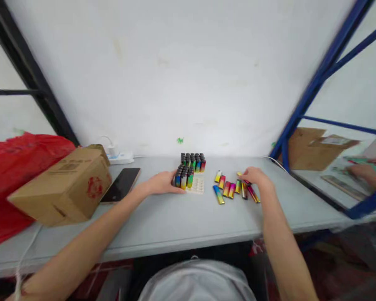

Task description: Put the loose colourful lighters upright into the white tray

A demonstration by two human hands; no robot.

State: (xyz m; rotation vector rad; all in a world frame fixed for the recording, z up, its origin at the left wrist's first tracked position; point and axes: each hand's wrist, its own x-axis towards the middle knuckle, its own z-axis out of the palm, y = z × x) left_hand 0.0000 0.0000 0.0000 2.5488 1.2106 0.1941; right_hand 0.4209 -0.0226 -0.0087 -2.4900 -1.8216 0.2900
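A white tray (199,187) on the grey table (175,217) holds several upright rainbow-coloured lighters (191,165) with black tops. My left hand (161,183) rests against the tray's left side, fingers curled round it. Several loose lighters (227,189) lie flat on the table to the right of the tray. My right hand (253,176) hovers over the right end of that loose group, fingers bent down onto one of them; the grip itself is hidden.
A cardboard box (65,188) and a red plastic bag (12,167) stand at the left. A dark phone (121,184) lies beside the box, a white power strip (120,158) behind it. A blue frame (313,88) bounds the right side; another person's hand (363,173) works beyond it.
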